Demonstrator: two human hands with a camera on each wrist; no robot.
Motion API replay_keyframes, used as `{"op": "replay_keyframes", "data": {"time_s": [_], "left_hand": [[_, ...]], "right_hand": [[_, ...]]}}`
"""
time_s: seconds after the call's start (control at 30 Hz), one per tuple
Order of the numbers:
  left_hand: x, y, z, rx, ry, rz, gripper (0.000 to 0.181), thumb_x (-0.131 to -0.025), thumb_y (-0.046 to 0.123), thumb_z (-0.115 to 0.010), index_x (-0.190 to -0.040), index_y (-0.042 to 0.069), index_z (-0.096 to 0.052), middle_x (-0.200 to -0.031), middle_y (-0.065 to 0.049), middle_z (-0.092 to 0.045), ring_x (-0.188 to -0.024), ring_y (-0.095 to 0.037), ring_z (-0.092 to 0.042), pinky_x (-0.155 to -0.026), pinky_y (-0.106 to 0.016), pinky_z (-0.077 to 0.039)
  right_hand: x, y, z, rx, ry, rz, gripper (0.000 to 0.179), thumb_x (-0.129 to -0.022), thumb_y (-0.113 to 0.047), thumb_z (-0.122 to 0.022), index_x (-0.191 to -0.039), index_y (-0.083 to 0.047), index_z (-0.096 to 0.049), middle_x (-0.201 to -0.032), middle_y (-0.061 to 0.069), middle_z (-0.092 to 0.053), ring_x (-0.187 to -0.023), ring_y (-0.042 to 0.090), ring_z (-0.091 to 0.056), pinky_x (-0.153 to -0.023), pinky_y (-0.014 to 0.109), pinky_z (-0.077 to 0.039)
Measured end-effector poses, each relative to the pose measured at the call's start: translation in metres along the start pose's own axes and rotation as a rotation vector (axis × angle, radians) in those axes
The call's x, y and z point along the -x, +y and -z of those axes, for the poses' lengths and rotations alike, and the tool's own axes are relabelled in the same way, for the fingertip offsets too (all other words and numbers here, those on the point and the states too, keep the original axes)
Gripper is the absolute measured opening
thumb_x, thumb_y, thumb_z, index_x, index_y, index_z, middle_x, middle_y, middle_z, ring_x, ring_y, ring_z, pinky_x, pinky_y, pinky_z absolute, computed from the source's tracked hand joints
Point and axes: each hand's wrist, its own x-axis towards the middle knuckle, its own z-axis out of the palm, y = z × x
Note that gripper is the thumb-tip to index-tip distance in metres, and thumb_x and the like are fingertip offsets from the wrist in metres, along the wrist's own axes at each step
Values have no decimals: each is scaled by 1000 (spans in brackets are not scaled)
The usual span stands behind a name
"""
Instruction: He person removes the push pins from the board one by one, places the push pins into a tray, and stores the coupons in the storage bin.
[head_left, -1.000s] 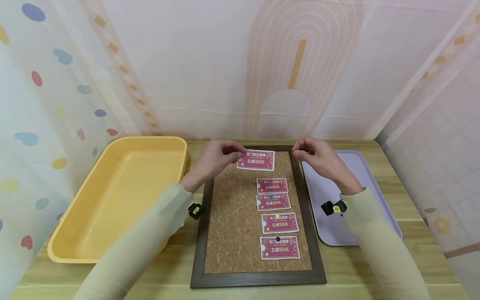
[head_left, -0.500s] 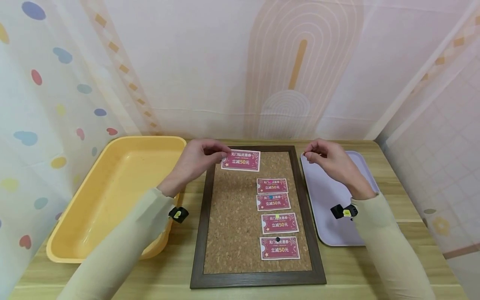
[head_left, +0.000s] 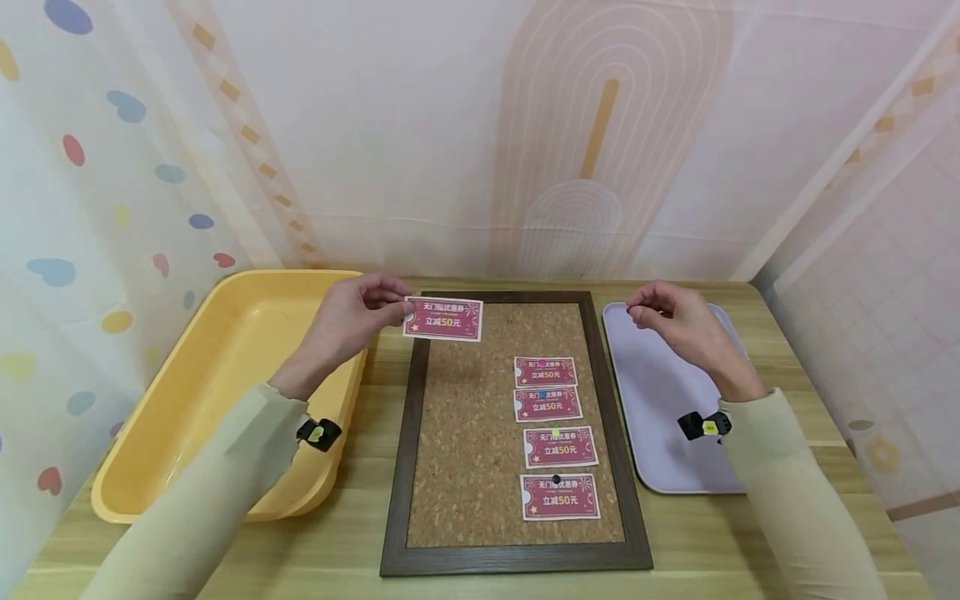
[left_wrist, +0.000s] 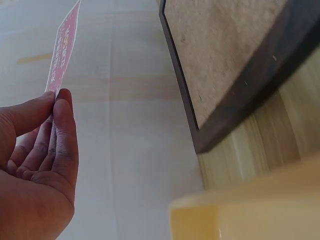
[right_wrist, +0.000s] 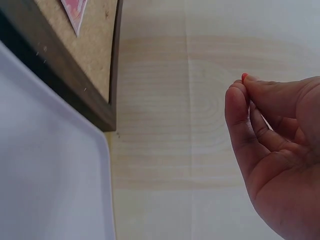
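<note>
My left hand [head_left: 341, 325] pinches a pink-and-white coupon [head_left: 444, 322] by its left edge, holding it up over the far left corner of the cork board [head_left: 465, 442]. In the left wrist view that coupon [left_wrist: 65, 47] stands between thumb and index finger. My right hand [head_left: 686, 329] is raised over the far part of the lilac tray; its thumb and fingertips pinch a red pushpin [right_wrist: 244, 77], of which only a small tip shows. Several matching coupons [head_left: 561, 450] are lined up down the right side of the board, each with a coloured pushpin [head_left: 556, 479] at its top.
A deep yellow tub [head_left: 225, 392] stands left of the board, under my left forearm. The shallow lilac tray [head_left: 660, 433] lies along the board's right side. A dark wooden frame [head_left: 517, 558] borders the cork. A patterned cloth wall [head_left: 420, 167] rises behind the table.
My left hand has carried the coupon leftward, from the board's top middle to its far left corner. My right hand has moved right, from the frame's corner to over the lilac tray.
</note>
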Motion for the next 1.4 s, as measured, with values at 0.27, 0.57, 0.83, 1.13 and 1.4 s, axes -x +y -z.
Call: {"op": "replay_keyframes", "data": {"time_s": [0.27, 0.57, 0.83, 1.13, 1.4], "left_hand": [[8, -17, 16, 8, 28, 14, 21, -99, 20, -73, -111, 3, -74, -103, -12, -76, -89, -21, -72, -78, -26, -55], [14, -35, 36, 92, 75, 23, 26, -100, 20, -71, -113, -3, -72, -99, -2, -75, -84, -6, -70, -77, -20, -56], [13, -63, 53, 206, 72, 94, 35, -102, 18, -68, -126, -9, -66, -97, 13, -73, -86, -3, -69, -80, -20, -57], [11, -93, 71, 379, 98, 158, 16, -99, 10, -70, -113, 3, -75, -92, 11, -74, -81, -4, -70, -75, -20, -58], [14, -120, 84, 447, 108, 226, 8, -99, 11, -71, -102, 14, -78, -91, 10, -73, -80, -3, -69, -74, -19, -58]], "right_hand": [[-1, 14, 5, 31, 14, -23, 16, -104, -11, -63, -112, 1, -69, -93, 10, -69, -85, 17, -65, -74, 19, -47], [-2, 26, 10, 107, 21, -36, 15, -105, -11, -61, -112, 1, -68, -95, 16, -68, -83, 12, -62, -73, 21, -45], [-4, 38, 12, 91, 24, -28, 14, -104, -9, -63, -111, 2, -68, -95, 15, -67, -85, 23, -63, -72, 20, -45], [-7, 48, 13, 80, 7, -25, 12, -103, -4, -63, -109, 5, -67, -96, 16, -67, -82, 16, -59, -70, 20, -45], [-9, 58, 13, 93, -7, -44, 10, -103, -1, -61, -108, 6, -66, -98, 24, -66, -80, 12, -56, -69, 22, -44]]}}
